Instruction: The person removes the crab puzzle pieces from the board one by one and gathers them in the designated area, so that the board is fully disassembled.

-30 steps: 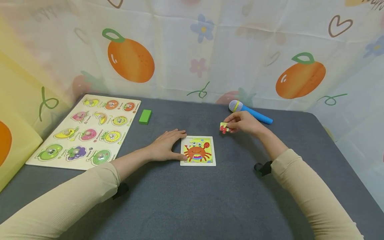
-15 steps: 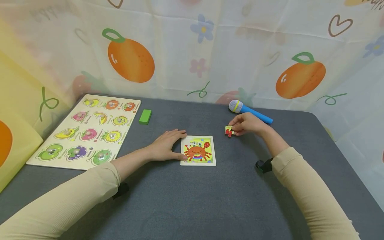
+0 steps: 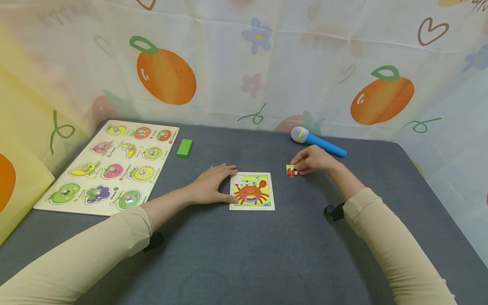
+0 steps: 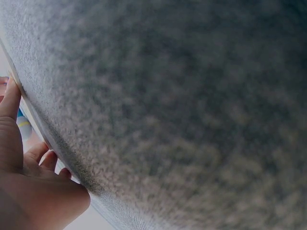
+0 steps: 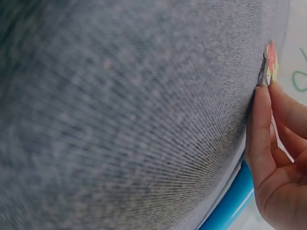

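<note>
A square white-framed crab puzzle [image 3: 252, 191] lies on the dark grey tabletop in the middle of the head view. At its left side is my left hand [image 3: 211, 186], thumb on the lower left edge and fingertips by the upper left corner. To the right of the frame, my right hand [image 3: 311, 159] pinches a small red and yellow puzzle piece [image 3: 291, 170] between thumb and forefinger. In the right wrist view the piece [image 5: 271, 60] juts past the fingertips, close to the table surface. Whether it touches the table, I cannot tell.
Behind the right hand lies a blue toy microphone [image 3: 324, 144] with a grey head. A large fruit peg board [image 3: 85, 152] is at the left, and a green block [image 3: 184, 148] sits beside it. A fruit-print cloth [image 3: 221, 63] hangs along the table's back edge.
My right hand has moved slightly right and nearer to me, and the pinched piece has come down toward the table. The left hand and the crab puzzle have stayed in place.
</note>
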Demonstrator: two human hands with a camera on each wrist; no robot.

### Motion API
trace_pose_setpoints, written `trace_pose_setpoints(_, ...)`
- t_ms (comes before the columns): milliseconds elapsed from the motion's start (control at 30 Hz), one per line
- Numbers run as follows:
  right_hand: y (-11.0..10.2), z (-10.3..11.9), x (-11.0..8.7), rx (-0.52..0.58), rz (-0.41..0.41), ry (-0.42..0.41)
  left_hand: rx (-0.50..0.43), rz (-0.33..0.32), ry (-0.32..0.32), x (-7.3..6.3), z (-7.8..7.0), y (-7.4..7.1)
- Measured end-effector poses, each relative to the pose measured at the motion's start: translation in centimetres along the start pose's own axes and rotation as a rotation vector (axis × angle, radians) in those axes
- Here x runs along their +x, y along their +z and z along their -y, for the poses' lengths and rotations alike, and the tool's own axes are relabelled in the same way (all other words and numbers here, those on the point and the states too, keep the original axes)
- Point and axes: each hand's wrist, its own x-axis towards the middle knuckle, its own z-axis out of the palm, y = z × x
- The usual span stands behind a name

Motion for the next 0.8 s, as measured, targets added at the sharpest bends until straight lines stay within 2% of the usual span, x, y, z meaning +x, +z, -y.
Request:
trace_pose_setpoints(233,0.15,0.10,-0.12,-0.018,-0.025,-0.003,-0.004,0.004,-0.001,-0.03,-0.04,-0.05)
trace_pose_setpoints(500,0.29,0.32,-0.03,-0.119,-0.072,0.006,-0.001,0.006,-0.002,-0.03,-0.04,-0.11)
trace_pose_setpoints(800,0.44,0.05,0.33,-0.117,-0.082,0.007,-0.004,0.002,0.001,-0.11,-0.06,-0.09)
